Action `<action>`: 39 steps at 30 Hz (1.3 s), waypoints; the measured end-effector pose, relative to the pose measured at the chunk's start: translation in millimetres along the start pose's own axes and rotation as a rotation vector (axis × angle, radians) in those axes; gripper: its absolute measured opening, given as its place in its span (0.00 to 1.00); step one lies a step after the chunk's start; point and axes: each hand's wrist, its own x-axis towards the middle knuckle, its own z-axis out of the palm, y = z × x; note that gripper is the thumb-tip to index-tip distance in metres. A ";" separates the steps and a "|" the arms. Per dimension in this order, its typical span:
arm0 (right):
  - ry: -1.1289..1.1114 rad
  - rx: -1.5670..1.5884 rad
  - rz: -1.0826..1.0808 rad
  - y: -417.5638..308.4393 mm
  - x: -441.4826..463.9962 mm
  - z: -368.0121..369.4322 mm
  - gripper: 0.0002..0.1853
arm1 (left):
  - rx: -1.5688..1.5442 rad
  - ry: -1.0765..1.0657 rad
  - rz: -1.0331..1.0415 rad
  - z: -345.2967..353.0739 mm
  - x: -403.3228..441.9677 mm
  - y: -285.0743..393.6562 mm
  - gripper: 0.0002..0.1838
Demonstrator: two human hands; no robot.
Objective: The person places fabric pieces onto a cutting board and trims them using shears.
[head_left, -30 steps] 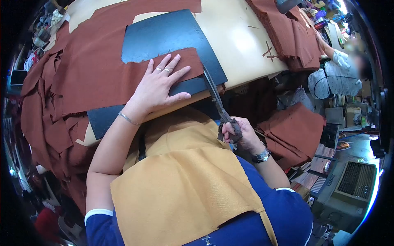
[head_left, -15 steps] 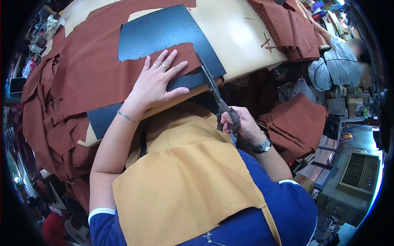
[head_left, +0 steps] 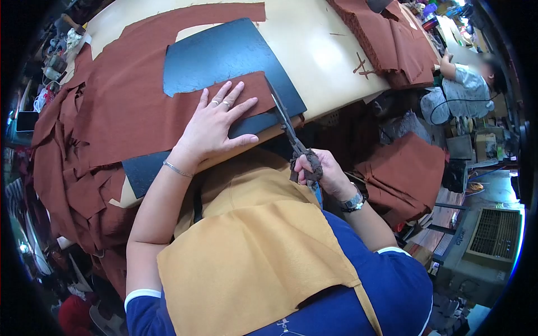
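Observation:
My left hand [head_left: 216, 123] lies flat with its fingers spread, pressing on a strip of reddish-brown fabric [head_left: 134, 112]. Under the fabric is a dark board [head_left: 224, 50], which reaches the table's near edge. In my right hand [head_left: 325, 171] I grip large shears [head_left: 290, 129] with cloth-wrapped handles. The long blades point up and to the left, beside the right end of the fabric strip. Whether the blades touch the fabric there, I cannot tell.
A pale table [head_left: 319, 50] carries more brown fabric, with a thick folded stack [head_left: 386, 45] at the far right. Loose brown cloth [head_left: 73, 190] hangs at the left, and a folded pile [head_left: 406, 176] sits at right. Another person [head_left: 471, 84] is beyond the table's right end.
The table and its contents appear slightly lower in view. The blades look closer together beside the fabric end. My left hand stays flat on the cloth. The other person's posture has changed.

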 end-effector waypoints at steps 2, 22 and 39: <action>0.028 -0.009 -0.023 -1.0 -2.8 3.5 0.14 | -0.001 -0.008 -0.006 1.0 0.7 -0.3 0.44; 0.030 -0.049 -0.020 1.1 2.1 -1.8 0.15 | 0.004 -0.012 0.013 1.8 0.7 0.7 0.45; 0.065 0.150 -0.069 10.4 18.6 0.7 0.14 | -0.184 -0.005 0.041 -4.9 -3.8 -1.4 0.39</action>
